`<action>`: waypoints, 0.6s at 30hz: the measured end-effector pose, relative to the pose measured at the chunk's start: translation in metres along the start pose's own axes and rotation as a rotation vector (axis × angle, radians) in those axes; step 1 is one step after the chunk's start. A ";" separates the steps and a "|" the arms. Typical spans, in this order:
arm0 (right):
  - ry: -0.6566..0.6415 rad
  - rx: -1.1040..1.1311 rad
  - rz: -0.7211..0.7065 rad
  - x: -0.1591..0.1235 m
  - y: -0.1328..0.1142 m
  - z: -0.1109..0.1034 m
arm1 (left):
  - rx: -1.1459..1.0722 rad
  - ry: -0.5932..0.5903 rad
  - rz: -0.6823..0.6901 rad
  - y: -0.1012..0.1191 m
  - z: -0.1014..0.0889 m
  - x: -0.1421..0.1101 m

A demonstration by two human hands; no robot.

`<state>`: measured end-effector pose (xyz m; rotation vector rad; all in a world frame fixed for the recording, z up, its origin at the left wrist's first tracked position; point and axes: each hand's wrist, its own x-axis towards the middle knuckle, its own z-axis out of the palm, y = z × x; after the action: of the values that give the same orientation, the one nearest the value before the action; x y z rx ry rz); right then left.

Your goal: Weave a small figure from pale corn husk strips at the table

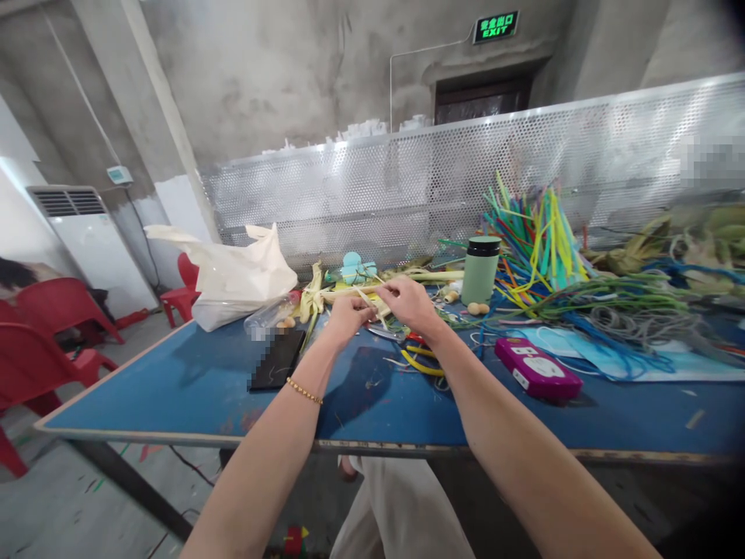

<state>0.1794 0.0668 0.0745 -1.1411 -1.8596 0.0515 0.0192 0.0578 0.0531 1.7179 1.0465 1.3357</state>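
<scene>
Over the middle of the blue table (233, 411), both hands work close together on a thin pale strip that looks like corn husk (365, 296). My left hand (349, 317), with a gold bead bracelet at its wrist, is closed in a pinch on the strip's lower part. Fingertips of my right hand (409, 301) press together at the strip's other side. More pale husk (314, 293) lies just behind and left of the hands. Yellow-handled pliers (424, 365) rest below the right hand, partly hidden by the forearm.
Left of the hands are a cream bag (244, 268) and a black flat object (276, 361). To the right stand a green flask (480, 272) and a bundle of colourful pipe cleaners (547, 241). Nearer lie a purple case (538, 369) and tangled cords (628, 314). A perforated metal panel (349, 194) rises behind.
</scene>
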 end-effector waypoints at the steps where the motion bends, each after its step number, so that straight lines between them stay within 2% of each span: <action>1: -0.079 0.063 -0.050 0.000 -0.001 0.001 | 0.022 -0.013 -0.009 0.000 0.000 0.000; 3: -0.199 0.233 -0.062 0.001 0.000 0.003 | 0.036 -0.037 -0.026 0.000 0.001 -0.001; 4: -0.210 0.316 -0.035 0.001 0.001 0.005 | 0.030 -0.052 -0.026 0.001 0.001 -0.001; 7: -0.125 0.472 0.069 0.001 0.005 0.008 | -0.038 -0.081 -0.012 0.005 0.000 -0.003; 11: -0.069 0.445 0.081 0.002 0.007 0.012 | -0.111 -0.069 -0.026 0.010 0.000 -0.005; 18: 0.019 0.323 0.082 0.002 0.002 0.020 | -0.087 -0.054 -0.069 0.010 0.004 -0.006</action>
<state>0.1664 0.0771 0.0631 -0.9865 -1.7110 0.3731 0.0239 0.0477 0.0589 1.6310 0.9937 1.2660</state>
